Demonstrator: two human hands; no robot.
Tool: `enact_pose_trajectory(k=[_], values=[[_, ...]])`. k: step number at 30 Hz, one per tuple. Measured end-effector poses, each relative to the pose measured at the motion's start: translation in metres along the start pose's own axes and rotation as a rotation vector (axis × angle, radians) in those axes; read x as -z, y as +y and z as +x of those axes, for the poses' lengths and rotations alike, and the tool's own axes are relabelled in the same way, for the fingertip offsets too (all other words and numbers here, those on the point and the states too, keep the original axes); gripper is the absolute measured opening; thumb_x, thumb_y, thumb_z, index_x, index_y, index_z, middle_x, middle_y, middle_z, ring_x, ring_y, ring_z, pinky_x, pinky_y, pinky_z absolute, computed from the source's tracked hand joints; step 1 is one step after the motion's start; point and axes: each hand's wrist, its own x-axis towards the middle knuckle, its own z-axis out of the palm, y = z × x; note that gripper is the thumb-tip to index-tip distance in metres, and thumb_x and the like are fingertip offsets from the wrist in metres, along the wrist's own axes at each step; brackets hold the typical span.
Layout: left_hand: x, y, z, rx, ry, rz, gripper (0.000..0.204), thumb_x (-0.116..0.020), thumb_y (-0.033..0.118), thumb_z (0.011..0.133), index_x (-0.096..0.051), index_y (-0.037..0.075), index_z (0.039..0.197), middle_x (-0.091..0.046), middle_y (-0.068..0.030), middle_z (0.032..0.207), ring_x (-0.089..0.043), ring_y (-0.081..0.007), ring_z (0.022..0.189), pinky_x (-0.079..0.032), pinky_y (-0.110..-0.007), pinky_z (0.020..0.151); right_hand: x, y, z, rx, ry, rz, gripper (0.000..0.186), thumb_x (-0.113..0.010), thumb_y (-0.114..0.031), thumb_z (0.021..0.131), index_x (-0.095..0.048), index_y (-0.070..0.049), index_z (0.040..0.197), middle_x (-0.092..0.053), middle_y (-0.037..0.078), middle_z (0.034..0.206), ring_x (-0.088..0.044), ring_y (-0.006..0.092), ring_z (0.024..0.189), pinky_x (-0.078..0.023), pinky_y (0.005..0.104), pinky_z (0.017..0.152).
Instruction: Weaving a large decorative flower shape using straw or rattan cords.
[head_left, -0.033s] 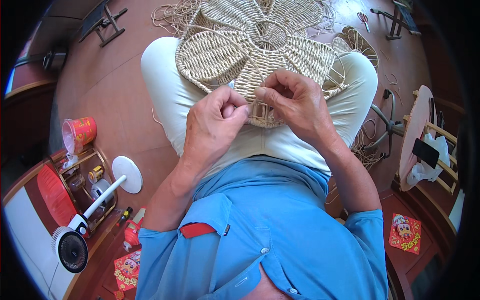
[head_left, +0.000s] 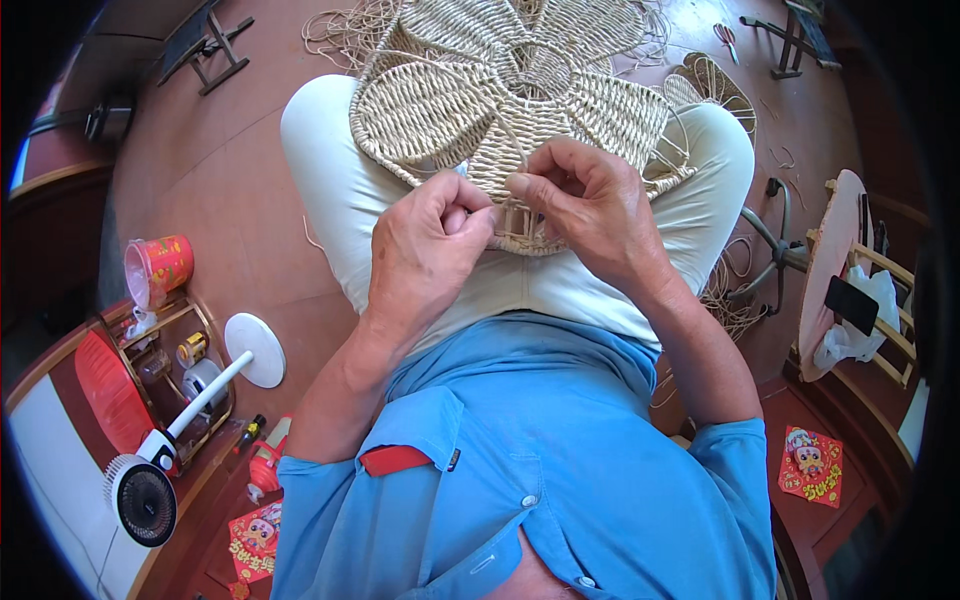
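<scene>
In the head view, red cards (head_left: 810,467) by the person's right are showing yellow printed characters. Both forearms are angling inward over the lap, where a flower-shaped woven piece (head_left: 425,108) is lying. The right hand (head_left: 602,208) is pinching a pale strand (head_left: 510,128); the left hand's (head_left: 425,245) fingers are curling closed beside the rim, their hold hidden from me.

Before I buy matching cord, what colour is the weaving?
The weaving is pale straw; head view shows it best.
</scene>
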Motion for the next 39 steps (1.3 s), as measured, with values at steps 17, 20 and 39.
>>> enact_pose_trajectory(k=[17, 20, 39], values=[[-0.007, -0.026, -0.015, -0.824, 0.205, 0.581, 0.03, -0.077, 0.006, 0.087, -0.073, 0.009, 0.117, -0.057, -0.0057, 0.086, -0.063, -0.0243, 0.075, -0.052, -0.041, 0.066, 0.003, -0.003, 0.01, -0.022, 0.004, 0.193, 0.019, -0.076, -0.016, 0.102, -0.075, 0.001, 0.097, -0.074, 0.005, 0.077, -0.068, 0.0088, 0.063, -0.056, 0.0269, 0.059], [-0.008, -0.027, -0.015, -0.853, 0.236, 0.562, 0.037, -0.073, 0.007, 0.088, -0.073, 0.008, 0.124, -0.054, -0.0052, 0.085, -0.061, -0.0226, 0.074, -0.052, -0.039, 0.065, 0.002, -0.005, 0.013, -0.034, 0.023, 0.162, 0.017, -0.076, -0.015, 0.101, -0.075, 0.001, 0.096, -0.074, 0.006, 0.075, -0.069, 0.0087, 0.063, -0.057, 0.0276, 0.059], [0.011, 0.002, -0.008, -0.015, -0.375, 0.052, 0.036, -0.061, 0.007, 0.095, -0.065, -0.001, 0.129, -0.064, -0.014, 0.068, -0.064, -0.0276, 0.061, -0.051, -0.046, 0.064, -0.003, -0.007, -0.032, 0.291, 0.065, -0.288, 0.017, -0.07, -0.001, 0.097, -0.057, -0.004, 0.108, -0.07, 0.016, 0.082, -0.076, 0.0354, 0.076, -0.058, 0.0447, 0.064]])
